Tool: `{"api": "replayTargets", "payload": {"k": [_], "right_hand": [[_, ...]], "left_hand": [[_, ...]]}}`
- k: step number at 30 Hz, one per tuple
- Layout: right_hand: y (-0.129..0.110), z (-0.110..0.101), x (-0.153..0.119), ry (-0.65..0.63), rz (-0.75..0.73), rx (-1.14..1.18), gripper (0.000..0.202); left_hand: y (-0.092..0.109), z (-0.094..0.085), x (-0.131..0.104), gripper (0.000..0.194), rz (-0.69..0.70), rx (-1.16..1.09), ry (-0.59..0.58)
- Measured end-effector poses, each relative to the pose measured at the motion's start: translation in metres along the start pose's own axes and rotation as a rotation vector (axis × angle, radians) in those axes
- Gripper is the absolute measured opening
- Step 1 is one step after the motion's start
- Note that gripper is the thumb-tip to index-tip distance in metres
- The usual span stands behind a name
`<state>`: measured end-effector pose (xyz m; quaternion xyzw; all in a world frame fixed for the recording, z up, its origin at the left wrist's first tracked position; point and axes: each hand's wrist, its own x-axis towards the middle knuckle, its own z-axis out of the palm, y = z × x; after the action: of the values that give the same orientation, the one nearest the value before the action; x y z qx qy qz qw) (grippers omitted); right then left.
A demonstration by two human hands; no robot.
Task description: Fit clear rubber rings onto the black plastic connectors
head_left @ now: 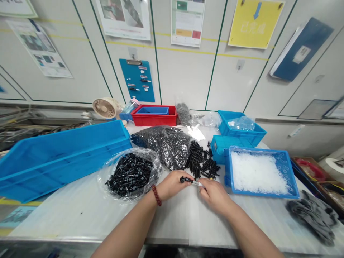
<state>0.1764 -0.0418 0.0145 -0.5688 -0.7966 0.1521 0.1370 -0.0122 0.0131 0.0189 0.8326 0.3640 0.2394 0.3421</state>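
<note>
My left hand (176, 182) is closed on a small black ribbed part (185, 179), held level above the table. My right hand (215, 195) grips a short light-coloured rod (196, 183) whose end meets the black part. Fingers partly hide both pieces. Just beyond my hands lies a loose pile of slim black pieces (202, 161), beside a large clear bag of black parts (168, 145). To the left, an open plastic bag (133, 172) holds black parts with pale rings. At right, a blue bin (291, 193) contains many small translucent white rings (258, 172).
A long blue bin (67, 161) stands at left. A red bin (154, 121), a beige fan (104, 108) and a bag of grey pieces (183, 113) line the back. More blue bins (229, 145) stand at right, with a grey cloth (313, 216) near the corner.
</note>
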Motion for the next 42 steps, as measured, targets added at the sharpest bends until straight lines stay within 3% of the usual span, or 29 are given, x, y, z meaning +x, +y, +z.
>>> {"api": "replayTargets", "payload": {"k": [8,22,28,32,36,39,42], "right_hand": [[-0.001,-0.004,-0.001,-0.003,0.024,-0.060,0.019],[-0.007,-0.003,0.000,0.029,0.207,-0.245,0.034],[-0.008,-0.002,0.001,0.043,0.270,-0.252,0.030],[-0.003,-0.003,0.001,0.077,0.257,-0.230,0.024],[0.010,0.000,0.002,0.165,0.145,-0.182,0.024],[0.020,0.007,0.005,0.256,0.043,-0.135,0.030],[0.025,0.012,0.008,0.283,0.015,-0.109,0.031]], "left_hand": [[0.003,-0.002,-0.002,0.015,-0.019,-0.021,0.016],[0.008,0.003,-0.002,0.016,-0.066,-0.094,-0.003],[0.008,0.004,-0.001,0.015,-0.073,-0.096,0.009],[0.013,0.002,-0.001,0.017,-0.159,-0.156,0.035],[0.025,-0.020,-0.006,0.018,-0.194,-0.122,0.132],[0.030,-0.056,-0.019,0.014,-0.132,0.062,0.268],[0.022,-0.099,-0.038,0.011,-0.240,0.398,0.325]]}}
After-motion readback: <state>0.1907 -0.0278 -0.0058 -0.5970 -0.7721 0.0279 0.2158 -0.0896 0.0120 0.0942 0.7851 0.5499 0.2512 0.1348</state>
